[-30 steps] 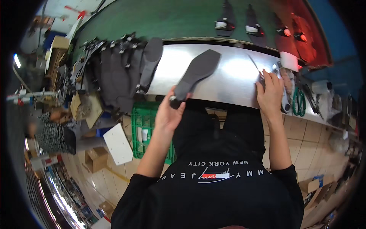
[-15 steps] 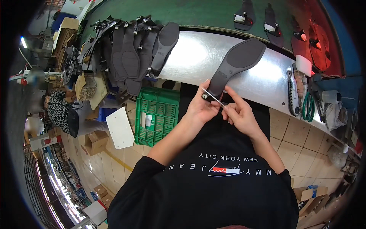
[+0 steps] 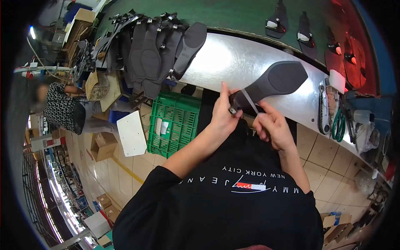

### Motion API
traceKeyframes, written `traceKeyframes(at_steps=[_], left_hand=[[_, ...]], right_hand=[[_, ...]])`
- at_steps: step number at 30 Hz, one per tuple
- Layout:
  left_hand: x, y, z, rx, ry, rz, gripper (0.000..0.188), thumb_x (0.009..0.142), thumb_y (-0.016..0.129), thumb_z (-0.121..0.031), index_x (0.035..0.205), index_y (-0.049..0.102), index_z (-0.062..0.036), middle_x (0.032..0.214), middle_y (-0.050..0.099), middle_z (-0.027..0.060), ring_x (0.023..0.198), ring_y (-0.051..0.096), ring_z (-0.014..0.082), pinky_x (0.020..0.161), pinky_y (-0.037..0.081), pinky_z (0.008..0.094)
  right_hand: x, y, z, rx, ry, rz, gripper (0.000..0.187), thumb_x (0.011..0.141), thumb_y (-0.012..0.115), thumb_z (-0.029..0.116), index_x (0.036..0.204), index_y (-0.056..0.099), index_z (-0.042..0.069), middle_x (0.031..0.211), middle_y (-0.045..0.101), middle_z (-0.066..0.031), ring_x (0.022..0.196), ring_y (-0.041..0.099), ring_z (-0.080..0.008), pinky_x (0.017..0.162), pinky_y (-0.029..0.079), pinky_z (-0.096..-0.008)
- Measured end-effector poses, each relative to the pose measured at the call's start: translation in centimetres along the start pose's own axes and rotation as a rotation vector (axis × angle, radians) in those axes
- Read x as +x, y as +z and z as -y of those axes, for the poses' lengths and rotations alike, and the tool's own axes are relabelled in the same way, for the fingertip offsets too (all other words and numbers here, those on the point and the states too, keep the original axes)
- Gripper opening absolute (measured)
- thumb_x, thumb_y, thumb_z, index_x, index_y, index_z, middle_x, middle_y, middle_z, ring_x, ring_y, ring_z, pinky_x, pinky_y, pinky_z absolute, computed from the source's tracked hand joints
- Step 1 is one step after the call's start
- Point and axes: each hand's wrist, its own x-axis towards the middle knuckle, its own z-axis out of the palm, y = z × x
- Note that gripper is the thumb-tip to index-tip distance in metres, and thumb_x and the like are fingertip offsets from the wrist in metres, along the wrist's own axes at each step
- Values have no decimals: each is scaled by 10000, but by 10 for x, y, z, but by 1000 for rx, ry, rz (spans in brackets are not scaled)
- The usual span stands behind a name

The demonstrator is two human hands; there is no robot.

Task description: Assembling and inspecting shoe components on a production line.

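Worktop (image 3: 225, 54) gleams above tiled floor (image 3: 329, 154); left fingers (image 3: 224, 92) pinch sandal (image 3: 285, 79), right fingers (image 3: 271, 111) thin tool (image 3: 251, 101).

Left hand (image 3: 223, 118): gripping the heel end of a dark sandal (image 3: 287, 78), sole up.
Right hand (image 3: 273, 128): holding a thin pale tool (image 3: 251, 101) across the sole's narrow part.
Metal worktop (image 3: 216, 54): bearing a heap of sandals (image 3: 150, 62) at left, green-handled scissors (image 3: 339, 126) beside a utility knife (image 3: 323, 110) at right.
Green crate (image 3: 173, 141): standing below the heap.
Green surface (image 3: 237, 18): carrying more sandals, reddish-lit at far right.
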Motion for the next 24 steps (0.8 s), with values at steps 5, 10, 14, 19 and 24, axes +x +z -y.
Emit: traceKeyframes(at_steps=[5,10,14,19,24], left_hand=[[7,11,-4,437,669,-78,766,969,269,-627,654,591,-7,639,619,74,599,567,125,598,457,247],[2,11,-10,524,724,-86,859,955,180,-664,607,591,5,622,618,75,593,566,140,630,462,247],[4,6,-20,515,769,-5,908,933,108,-696,612,593,1,628,625,79,609,570,141,661,460,236],[-12,16,-22,645,841,59,960,898,28,-732,627,591,-4,626,622,77,611,570,139,669,460,235],[-15,20,-29,488,706,76,968,861,33,-780,639,585,-17,601,601,72,585,552,140,610,447,230]], right_hand=[[-2,22,-6,54,84,84,572,948,509,128,1465,265,110,670,519,-24,487,424,-57,413,302,-187],[3,18,-3,344,88,-2,376,967,504,145,1324,439,46,685,492,-25,488,412,-63,414,300,-190],[-4,13,12,140,6,60,277,971,480,132,1213,560,22,689,558,-26,501,472,-73,429,359,-184],[0,24,-1,-676,-548,-180,173,912,529,14,1038,646,-7,721,613,-64,580,560,-122,527,433,-224],[3,34,3,-880,-802,-139,166,817,589,-55,973,618,-5,820,640,-146,685,632,-303,598,499,-344]])
